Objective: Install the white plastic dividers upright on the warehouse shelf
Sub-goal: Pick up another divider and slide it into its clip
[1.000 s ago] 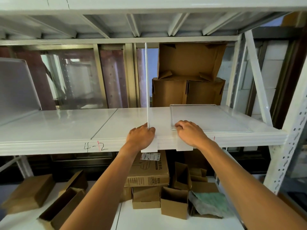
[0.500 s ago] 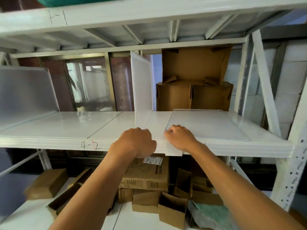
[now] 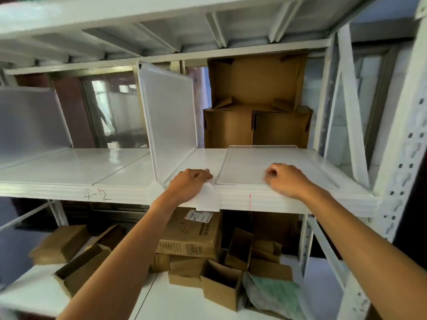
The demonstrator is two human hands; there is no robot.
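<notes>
Left hand (image 3: 191,181) clamps the upright divider's (image 3: 169,116) front tab; right hand (image 3: 285,180), fingers curled together, rests on the flat divider (image 3: 265,155) just beside.

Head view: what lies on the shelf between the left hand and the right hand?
In the head view, between the left hand and the right hand lies the near edge of a flat divider on bare white shelf.
</notes>
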